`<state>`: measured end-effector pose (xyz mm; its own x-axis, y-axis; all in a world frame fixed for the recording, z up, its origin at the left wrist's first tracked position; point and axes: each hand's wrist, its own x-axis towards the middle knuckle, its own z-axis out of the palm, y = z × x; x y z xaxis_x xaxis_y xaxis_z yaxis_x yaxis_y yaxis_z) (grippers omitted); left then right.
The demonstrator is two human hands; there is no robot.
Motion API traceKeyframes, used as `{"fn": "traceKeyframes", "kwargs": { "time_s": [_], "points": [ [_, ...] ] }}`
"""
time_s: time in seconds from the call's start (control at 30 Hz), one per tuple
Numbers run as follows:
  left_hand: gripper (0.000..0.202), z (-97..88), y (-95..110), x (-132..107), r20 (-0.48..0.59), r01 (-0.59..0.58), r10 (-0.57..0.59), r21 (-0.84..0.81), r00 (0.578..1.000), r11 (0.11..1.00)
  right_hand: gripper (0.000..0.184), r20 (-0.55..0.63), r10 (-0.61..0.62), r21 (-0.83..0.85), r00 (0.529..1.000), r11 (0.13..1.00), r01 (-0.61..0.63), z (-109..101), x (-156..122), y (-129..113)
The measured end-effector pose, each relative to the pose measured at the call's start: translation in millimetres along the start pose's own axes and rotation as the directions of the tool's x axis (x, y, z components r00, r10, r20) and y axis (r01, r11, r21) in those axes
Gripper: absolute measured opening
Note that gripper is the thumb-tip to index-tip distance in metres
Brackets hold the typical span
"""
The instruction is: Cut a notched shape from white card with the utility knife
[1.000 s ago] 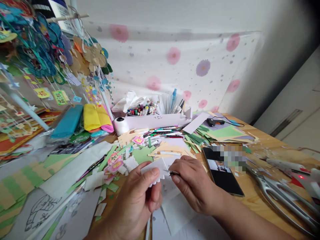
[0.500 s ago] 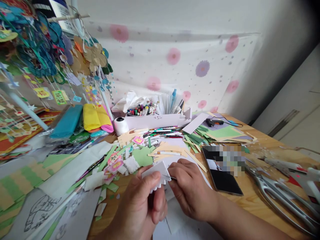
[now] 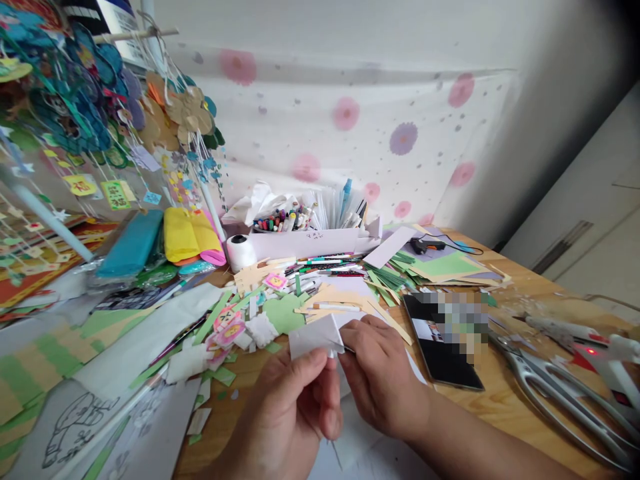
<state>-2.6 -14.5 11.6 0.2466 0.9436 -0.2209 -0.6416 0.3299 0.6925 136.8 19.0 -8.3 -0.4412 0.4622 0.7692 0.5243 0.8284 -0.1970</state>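
Observation:
A small piece of folded white paper (image 3: 315, 336) is pinched between the thumb and fingers of my left hand (image 3: 295, 393). Its right edge meets my right hand (image 3: 383, 373), whose fingers are curled closed beside it. A short, thin dark tip shows between those fingers and the paper; the rest of that item is hidden in the hand. Beneath both hands lie white paper sheets (image 3: 363, 440) on the wooden table.
Paper scraps (image 3: 260, 329) and pens (image 3: 325, 263) cover the middle. At right are a phone-like black device (image 3: 453, 367), large scissors (image 3: 545, 387) and a white glue gun (image 3: 570, 330). A pen box (image 3: 305, 242) stands behind; paper ornaments (image 3: 85, 100) hang at left.
The folded paper has turned in my left hand: its broad face shows more now, and the notched lower edge seen before is mostly hidden. My right hand stays beside it.

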Motion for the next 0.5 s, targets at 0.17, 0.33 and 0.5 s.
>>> {"fn": "traceKeyframes", "kwargs": {
  "time_s": [0.17, 0.33, 0.5],
  "points": [
    [0.021, -4.9, 11, 5, -0.121, -0.066, 0.066, 0.004, 0.990, 0.998, 0.013, -0.046, 0.012, 0.053, 0.999, 0.999, -0.009, -7, 0, 0],
    [0.036, -14.9, 18, 9, -0.004, -0.048, 0.048, 0.089, 0.999, 0.995, 0.011, 0.139, 0.043, 0.225, 0.989, 0.972, -0.074, -15, 2, 0],
    [0.032, -14.1, 18, 8, -0.005, 0.004, -0.003, 0.135, 1.000, 0.991, 0.012, 0.223, 0.016, 0.274, 0.975, 0.958, -0.079, -16, 3, -3]
  ]
}}
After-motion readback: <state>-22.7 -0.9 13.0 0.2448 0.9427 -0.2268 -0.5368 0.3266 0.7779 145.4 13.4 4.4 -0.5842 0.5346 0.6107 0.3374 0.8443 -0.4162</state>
